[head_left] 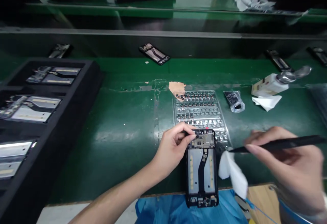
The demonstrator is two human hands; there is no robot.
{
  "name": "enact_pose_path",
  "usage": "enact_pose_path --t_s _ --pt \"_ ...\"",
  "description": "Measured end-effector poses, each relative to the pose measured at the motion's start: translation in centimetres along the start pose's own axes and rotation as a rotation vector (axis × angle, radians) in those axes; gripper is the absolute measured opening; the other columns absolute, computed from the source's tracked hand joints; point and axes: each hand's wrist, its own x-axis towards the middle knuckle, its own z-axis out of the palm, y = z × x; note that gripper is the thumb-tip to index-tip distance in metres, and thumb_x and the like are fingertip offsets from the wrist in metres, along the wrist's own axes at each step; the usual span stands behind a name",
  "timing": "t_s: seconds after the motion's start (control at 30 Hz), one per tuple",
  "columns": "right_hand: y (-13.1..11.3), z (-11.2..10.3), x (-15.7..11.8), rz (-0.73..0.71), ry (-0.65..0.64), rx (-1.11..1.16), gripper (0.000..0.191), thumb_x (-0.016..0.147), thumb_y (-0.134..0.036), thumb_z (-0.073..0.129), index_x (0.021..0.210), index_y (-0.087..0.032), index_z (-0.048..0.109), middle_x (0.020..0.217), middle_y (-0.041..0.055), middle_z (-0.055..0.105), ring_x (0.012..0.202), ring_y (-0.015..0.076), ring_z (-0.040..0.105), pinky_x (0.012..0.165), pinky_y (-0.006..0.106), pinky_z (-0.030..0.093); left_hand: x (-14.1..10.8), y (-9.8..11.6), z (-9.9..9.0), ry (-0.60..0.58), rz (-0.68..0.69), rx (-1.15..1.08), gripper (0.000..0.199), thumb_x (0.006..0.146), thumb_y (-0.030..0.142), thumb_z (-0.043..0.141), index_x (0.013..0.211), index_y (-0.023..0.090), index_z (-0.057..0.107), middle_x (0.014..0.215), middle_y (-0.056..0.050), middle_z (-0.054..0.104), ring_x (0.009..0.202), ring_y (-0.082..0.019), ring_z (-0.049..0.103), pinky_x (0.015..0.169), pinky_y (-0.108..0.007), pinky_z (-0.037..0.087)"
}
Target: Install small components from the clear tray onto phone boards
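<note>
An opened phone (214,183) is held upright, its circuit board at the top and a black ribbon cable running down the middle. My left hand (176,142) is closed at its upper left corner, thumb and index finger pinched over the board; any small part between them is hidden. My right hand (288,166), blurred, grips black tweezers (278,144) pointing left. Their tip is at the top of a white wipe (236,176) right of the phone; I cannot tell whether it grips the wipe. Behind the phone lies a clear tray (196,110) of small parts in rows.
On the left, a black foam tray (89,77) holds several opened phones. Another opened phone (154,53) lies at the back. To the right are a small plastic-wrapped item (233,100), a white bottle (269,85) with a covered top and a folded white wipe (267,102).
</note>
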Motion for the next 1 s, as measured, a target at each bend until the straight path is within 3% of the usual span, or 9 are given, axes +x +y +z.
enact_pose_path --t_s 0.07,0.13,0.27,0.63,0.9,1.0 --pt "0.0 2.0 0.2 -0.061 -0.089 0.106 0.014 0.067 -0.011 0.071 0.071 -0.022 0.063 0.065 0.0008 0.061 0.058 0.0178 0.060 0.052 0.031 0.048 -0.1 0.0 0.0 -0.006 0.009 0.018 0.012 0.082 0.016 0.054 0.071 0.016 0.053 0.097 -0.003 0.065 0.070 -0.009 0.060 0.060 -0.018 0.045" --pt "0.3 3.6 0.4 -0.144 -0.084 0.173 0.023 0.066 -0.004 0.069 0.078 -0.023 0.064 0.067 0.0004 0.062 0.062 0.0197 0.061 0.056 0.035 0.049 -0.1 0.0 0.0 -0.018 0.016 0.034 0.011 0.083 0.016 0.054 0.072 0.017 0.053 0.100 -0.004 0.065 0.075 -0.010 0.062 0.062 -0.019 0.046" --pt "0.4 5.1 0.6 -0.241 -0.113 0.175 0.028 0.067 -0.002 0.068 0.082 -0.024 0.063 0.069 0.0002 0.063 0.063 0.0210 0.061 0.056 0.038 0.050 -0.1 0.0 0.0 -0.038 0.041 0.045 0.011 0.084 0.016 0.052 0.073 0.016 0.053 0.102 -0.005 0.065 0.080 -0.013 0.063 0.066 -0.021 0.049" --pt "-0.4 5.7 1.4 -0.378 -0.194 -0.019 0.026 0.071 -0.004 0.066 0.084 -0.025 0.058 0.070 -0.0014 0.064 0.064 0.0167 0.062 0.058 0.032 0.051 -0.2 0.2 -0.2 -0.048 0.064 0.100 0.013 0.084 0.012 0.050 0.073 0.017 0.053 0.104 -0.003 0.067 0.076 -0.011 0.064 0.066 -0.021 0.050" --pt "-1.3 5.8 2.1 -0.388 -0.306 -0.320 0.008 0.079 -0.015 0.060 0.078 -0.021 0.055 0.064 -0.0009 0.060 0.056 0.0126 0.056 0.052 0.026 0.044 -0.2 -0.6 -0.1 -0.054 0.069 0.122 0.013 0.084 0.011 0.049 0.073 0.017 0.053 0.102 -0.003 0.067 0.079 -0.012 0.063 0.068 -0.021 0.049" --pt "-1.4 6.0 2.2 -0.537 -0.409 -0.383 0.009 0.082 -0.013 0.054 0.076 -0.020 0.054 0.061 0.0007 0.058 0.056 0.0143 0.054 0.048 0.026 0.041 -0.2 -0.7 -0.1 -0.066 0.055 0.109 0.012 0.085 0.012 0.049 0.074 0.017 0.052 0.100 -0.003 0.067 0.078 -0.011 0.063 0.067 -0.020 0.048"
